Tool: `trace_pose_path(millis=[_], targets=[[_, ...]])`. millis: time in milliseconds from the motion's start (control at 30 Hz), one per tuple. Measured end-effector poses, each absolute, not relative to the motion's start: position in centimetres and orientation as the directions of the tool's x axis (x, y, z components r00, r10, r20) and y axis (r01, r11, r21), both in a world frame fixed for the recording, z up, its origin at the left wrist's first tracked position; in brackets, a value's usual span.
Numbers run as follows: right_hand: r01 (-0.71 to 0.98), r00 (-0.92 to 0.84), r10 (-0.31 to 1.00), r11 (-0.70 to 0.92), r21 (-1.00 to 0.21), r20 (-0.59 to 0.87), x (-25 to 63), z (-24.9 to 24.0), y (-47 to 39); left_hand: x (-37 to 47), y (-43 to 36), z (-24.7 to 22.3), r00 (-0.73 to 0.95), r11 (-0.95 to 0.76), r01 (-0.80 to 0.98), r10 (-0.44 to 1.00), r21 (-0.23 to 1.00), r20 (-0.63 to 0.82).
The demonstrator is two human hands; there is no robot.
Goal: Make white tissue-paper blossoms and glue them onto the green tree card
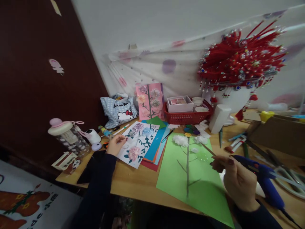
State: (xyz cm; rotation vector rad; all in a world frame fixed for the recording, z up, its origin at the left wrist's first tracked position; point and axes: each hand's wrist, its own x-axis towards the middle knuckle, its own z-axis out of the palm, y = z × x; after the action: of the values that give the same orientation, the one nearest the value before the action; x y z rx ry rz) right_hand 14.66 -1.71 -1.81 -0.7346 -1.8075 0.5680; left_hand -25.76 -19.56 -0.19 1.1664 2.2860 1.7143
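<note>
My right hand (238, 179) grips a thin brown stick (207, 148), whose tip reaches the white ruffled flowers at the top of a green sheet (171, 171). On that sheet a grey-brown branching stem (187, 171) runs upright, with one white flower (180, 140) left of its top and another white flower (200, 140) to the right. My left hand (116, 144) is closed in a pinch over the left edge of a white sheet with printed flowers (133, 154). Whatever its fingertips hold is too small to make out.
A blue glue gun (268, 184) lies beside my right hand, with scissors (289, 178) beyond. Behind stand a red basket (186, 118), a pink flower picture (150, 101) and a red beaded headdress (240, 60). A bottle (68, 136) and dark tablet (91, 167) are left.
</note>
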Motion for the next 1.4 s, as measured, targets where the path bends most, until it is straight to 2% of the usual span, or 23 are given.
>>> trace_pose_path(millis=[67, 133, 267, 333, 400, 467, 533, 633, 733, 933, 1067, 1200, 1400], targets=[[0.133, -0.252, 0.734, 0.671, -0.729, 0.630, 14.7, -1.8, -1.7, -24.3, -19.8, 0.3, -0.753, 0.048, 0.417, 0.577, 0.907, 0.316], [0.106, -0.274, 0.731, 0.669, -0.736, 0.625, 14.9, -1.6, -1.7, -22.1, -19.8, 1.2, -0.731, 0.009, 0.381, 0.615, 0.924, 0.296], [0.130, -0.344, 0.697, 0.699, -0.703, 0.629, 15.1, -1.2, -1.9, -16.1, -18.5, 3.5, -0.592, -0.061, 0.316, 0.767, 0.947, 0.247], [0.071, -0.383, 0.716, 0.652, -0.755, 0.583, 14.9, -0.8, -2.6, -12.9, -17.3, 4.2, -0.532, -0.111, 0.250, 0.814, 0.962, 0.232], [-0.036, -0.443, 0.768, 0.501, -0.865, 0.463, 14.3, -0.1, -3.7, -10.1, -16.2, 4.5, -0.493, -0.129, 0.165, 0.848, 0.978, 0.195], [-0.198, -0.514, 0.787, 0.279, -0.940, 0.342, 13.4, 0.9, -5.0, -7.7, -15.2, 4.3, -0.461, -0.140, 0.106, 0.871, 0.985, 0.173], [-0.275, -0.587, 0.776, 0.076, -0.959, 0.230, 12.5, 1.9, -6.1, -5.7, -14.6, 3.9, -0.427, -0.145, 0.080, 0.889, 0.986, 0.165], [-0.306, -0.589, 0.793, -0.042, -0.951, 0.155, 11.6, 2.8, -6.9, -3.5, -13.9, 3.3, -0.358, -0.150, 0.070, 0.919, 0.986, 0.165], [-0.343, -0.562, 0.816, -0.078, -0.936, 0.138, 11.4, 3.1, -6.8, -2.4, -13.5, 3.1, -0.312, -0.155, 0.082, 0.934, 0.985, 0.173], [-0.358, -0.538, 0.834, -0.089, -0.930, 0.127, 11.6, 3.2, -6.5, -2.0, -13.3, 2.9, -0.341, -0.137, 0.059, 0.928, 0.989, 0.149], [-0.358, -0.498, 0.853, -0.037, -0.933, 0.157, 11.9, 3.0, -6.7, -2.1, -13.5, 2.8, -0.314, -0.146, -0.043, 0.941, 0.988, 0.126], [-0.371, -0.516, 0.831, 0.000, -0.929, 0.206, 12.4, 3.0, -7.0, -2.1, -13.8, 2.7, -0.281, -0.176, -0.140, 0.951, 0.974, 0.131], [-0.339, -0.577, 0.795, -0.027, -0.940, 0.186, 12.3, 3.5, -6.7, -2.3, -13.7, 3.0, -0.273, -0.167, -0.118, 0.953, 0.979, 0.130]])
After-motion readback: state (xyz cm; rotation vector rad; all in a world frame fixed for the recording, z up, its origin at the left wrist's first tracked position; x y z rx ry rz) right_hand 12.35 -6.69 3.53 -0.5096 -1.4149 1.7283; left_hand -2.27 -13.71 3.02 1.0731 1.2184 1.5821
